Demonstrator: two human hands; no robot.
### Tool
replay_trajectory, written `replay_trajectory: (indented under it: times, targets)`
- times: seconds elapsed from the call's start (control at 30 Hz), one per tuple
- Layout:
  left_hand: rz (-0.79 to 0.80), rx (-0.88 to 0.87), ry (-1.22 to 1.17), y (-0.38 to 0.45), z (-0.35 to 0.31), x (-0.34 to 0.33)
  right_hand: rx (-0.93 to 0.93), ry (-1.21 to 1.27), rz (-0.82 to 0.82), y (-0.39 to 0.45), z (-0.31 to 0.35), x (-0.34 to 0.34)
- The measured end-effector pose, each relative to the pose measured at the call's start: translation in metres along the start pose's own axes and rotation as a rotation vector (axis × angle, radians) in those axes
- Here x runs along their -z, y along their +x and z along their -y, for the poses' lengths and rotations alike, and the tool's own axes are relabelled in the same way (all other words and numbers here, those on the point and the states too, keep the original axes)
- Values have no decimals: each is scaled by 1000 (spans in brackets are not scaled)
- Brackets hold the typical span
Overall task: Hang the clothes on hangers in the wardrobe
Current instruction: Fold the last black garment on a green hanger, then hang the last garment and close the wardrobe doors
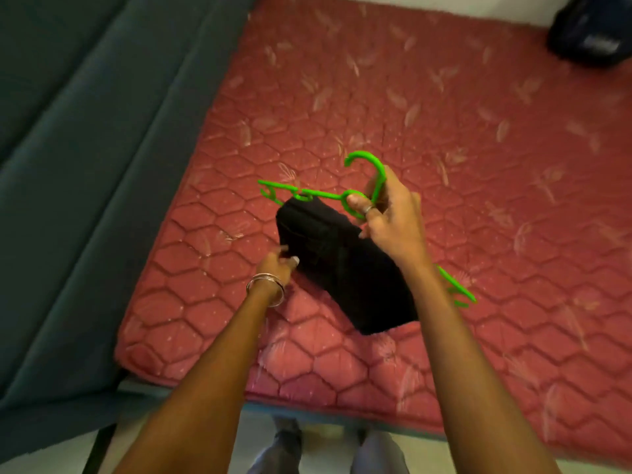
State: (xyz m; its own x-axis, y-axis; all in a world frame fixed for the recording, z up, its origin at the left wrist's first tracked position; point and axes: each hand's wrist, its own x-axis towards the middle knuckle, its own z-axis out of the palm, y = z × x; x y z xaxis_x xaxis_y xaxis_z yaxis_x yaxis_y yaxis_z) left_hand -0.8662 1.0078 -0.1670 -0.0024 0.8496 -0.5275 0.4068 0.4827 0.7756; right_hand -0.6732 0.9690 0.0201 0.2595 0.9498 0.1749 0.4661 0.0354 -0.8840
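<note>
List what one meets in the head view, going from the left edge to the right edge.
Grey panel → left hand → black folded garment → right hand holding the green hanger → dark bag, all over the red mattress.

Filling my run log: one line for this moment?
right hand grips green hanger | left hand touches black folded garment | over red mattress

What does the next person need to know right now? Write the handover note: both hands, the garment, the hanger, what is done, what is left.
Right hand: grips the green hanger just below its hook, held above the red mattress.
Left hand: touches the edge of the folded black garment; its grip is unclear.
Garment: draped over the hanger, folded.
Done: garment is on the hanger.
Left: carry it to the wardrobe, which is out of view, and hang it.
</note>
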Motion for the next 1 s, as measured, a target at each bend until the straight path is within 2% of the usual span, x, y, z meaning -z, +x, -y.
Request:
replay_trajectory:
  times: [0.17, 0.23, 0.33, 0.37, 0.43, 0.47, 0.53, 0.67, 0.8, 0.87, 0.9, 1.0]
  targets:
    - [-429, -199, -172, -75, -101, 56, 221, -108, 275, 31, 66, 37]
    - [-663, -316, -137, -105, -126, 76, 294, -104, 336, 39, 91, 48]
    - [-954, -634, 37, -171, -163, 103, 421, 14, 448, 38, 144, 67]
    - [-975, -741, 167, -195, -173, 110, 472, 53, 491, 34, 162, 70]
    - [-821, -891, 338, -229, -194, 121, 544, 102, 546, 29, 191, 71]
    - [-768, -931, 389, -255, -200, 126, 610, 129, 579, 20, 209, 70]
    - [-771, -986, 421, -299, -213, 135, 688, 185, 655, 5, 241, 68]
    - [-1025, -906, 293, -407, -200, 172, 830, 349, 845, -54, 317, 58]
    - [-1226, -755, 67, -503, -163, 210, 980, 429, 917, -105, 370, 44]
    - [-1360, -703, 46, -556, -135, 232, 1059, 362, 960, -132, 390, 27]
    - [-1398, -670, 36, -577, -125, 239, 1124, 299, 927, -141, 396, 22]
    - [-1602, -531, 66, -687, -75, 262, 1319, 238, 916, -225, 438, -11]
